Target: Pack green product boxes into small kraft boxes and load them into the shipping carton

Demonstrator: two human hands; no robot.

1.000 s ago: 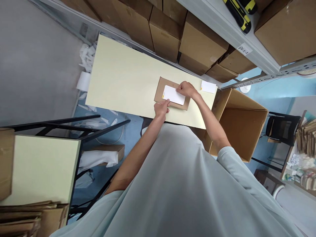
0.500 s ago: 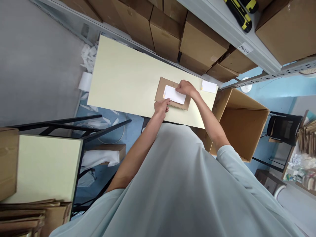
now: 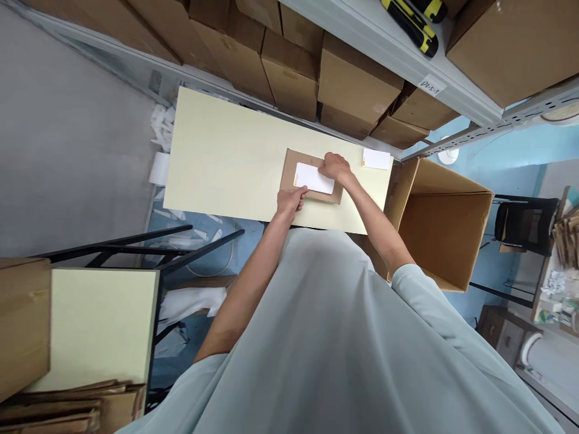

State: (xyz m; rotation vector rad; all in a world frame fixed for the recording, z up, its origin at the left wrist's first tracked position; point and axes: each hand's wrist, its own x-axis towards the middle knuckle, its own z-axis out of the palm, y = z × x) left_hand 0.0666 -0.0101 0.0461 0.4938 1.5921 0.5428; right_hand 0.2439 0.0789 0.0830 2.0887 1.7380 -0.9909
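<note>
A small flat cardboard box lies on the pale yellow table, with a white label on its top face. My left hand is closed at the label's lower edge, its thumb on the label and its other fingers curled beside the box. Over the label's upper right part rests my right hand, fingers curled and pressed down on it. What lies under those fingertips is hidden. Another white label or paper with a small yellow mark lies near the table's right end.
Cardboard boxes line the shelf behind the table. Black and yellow tools lie on the upper shelf. A large open carton stands at the right. Flattened cardboard and a side table are at the lower left.
The camera view has shifted and turned slightly. Both hands remain at the label on the small box, with almost no change in their pose.
</note>
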